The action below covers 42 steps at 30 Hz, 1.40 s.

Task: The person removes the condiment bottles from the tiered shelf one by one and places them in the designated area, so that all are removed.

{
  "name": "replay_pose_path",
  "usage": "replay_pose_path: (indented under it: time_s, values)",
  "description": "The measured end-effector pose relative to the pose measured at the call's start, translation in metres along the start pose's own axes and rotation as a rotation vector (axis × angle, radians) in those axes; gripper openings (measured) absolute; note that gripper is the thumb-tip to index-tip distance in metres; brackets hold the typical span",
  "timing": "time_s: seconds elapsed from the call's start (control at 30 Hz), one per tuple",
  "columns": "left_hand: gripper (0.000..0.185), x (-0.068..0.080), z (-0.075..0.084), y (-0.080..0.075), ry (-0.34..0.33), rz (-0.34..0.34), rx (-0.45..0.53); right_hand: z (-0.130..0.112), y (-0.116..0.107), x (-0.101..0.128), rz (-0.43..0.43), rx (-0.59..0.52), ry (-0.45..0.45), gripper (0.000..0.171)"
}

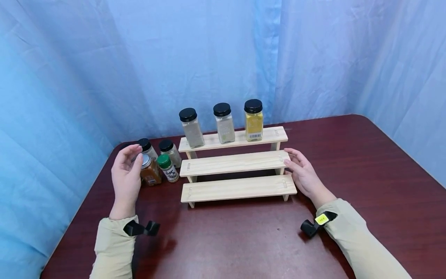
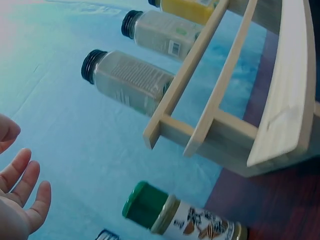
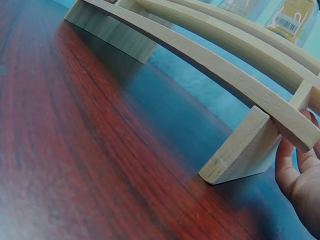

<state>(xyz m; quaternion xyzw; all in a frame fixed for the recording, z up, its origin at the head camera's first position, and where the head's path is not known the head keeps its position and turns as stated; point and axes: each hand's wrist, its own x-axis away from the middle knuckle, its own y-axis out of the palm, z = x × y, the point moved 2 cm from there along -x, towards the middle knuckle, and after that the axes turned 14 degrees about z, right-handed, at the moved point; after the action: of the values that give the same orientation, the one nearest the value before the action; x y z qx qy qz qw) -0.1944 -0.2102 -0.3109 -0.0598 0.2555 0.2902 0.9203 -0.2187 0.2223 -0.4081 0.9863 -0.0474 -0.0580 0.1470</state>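
Rack: three-tier wooden rack [image 1: 230, 164], pale, standing on the dark red table [image 1: 237, 240]. Its top tier bears three black-lidded jars in a row: left grey jar [image 1: 193, 135], middle grey jar [image 1: 225, 130], yellow jar [image 1: 254, 124].

Jar group, on the table left of the rack: green-capped shaker [image 1: 170, 173]; orange-brown jar [image 1: 152, 175], silver-coloured lid; two further black-lidded jars, one [image 1: 175, 158] behind the shaker, the other partly hidden by the left hand.

Left hand [image 1: 126, 178]: raised beside the jar group, fingers loosely bent, thumb apart, grasping nothing.

Right hand [image 1: 306, 176]: at the rack's right end, thumb and fingers pinching the end of the middle tier.

Step in hand: apparently steadying or adjusting the rack. Best done with a light, level grip — a jolt at one end could topple the tall jars on the narrow top board. A second hold at the left end would probably even out any shift; the left fingers should stay off the crowded lids.

Labels: yellow jar, barcode low on the front; middle grey jar, a barcode in the left wrist view; left grey jar, lines of print, too fine to read. Shaker, white label with dark characters and drawings, not legible. Right wrist strap, yellow sticker [image 1: 322, 219], marks too small to read. No brand can be made out.
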Motion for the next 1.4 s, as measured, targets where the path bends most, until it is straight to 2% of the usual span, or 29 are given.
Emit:
replay_pose_path:
  time_s: [0.1,0.47,0.73,1.1,1.4]
  values:
    - [0.024,0.000,0.002,0.007,-0.006,-0.028,0.034,0.000,0.000,0.000,0.001,-0.002,-0.001,0.028]
    - [0.035,0.003,0.007,0.037,-0.056,-0.157,0.011,-0.001,0.000,0.000,0.004,0.016,0.005,0.028]
    - [0.048,0.003,0.003,0.060,-0.048,-0.244,-0.006,-0.001,0.002,0.001,0.008,0.028,0.016,0.028]
    - [0.060,0.001,-0.002,0.083,-0.059,-0.323,0.010,-0.001,0.000,0.000,0.017,0.024,0.020,0.027]
    - [0.065,-0.002,-0.002,0.098,-0.080,-0.341,0.018,0.001,0.000,0.000,0.013,0.029,0.023,0.027]
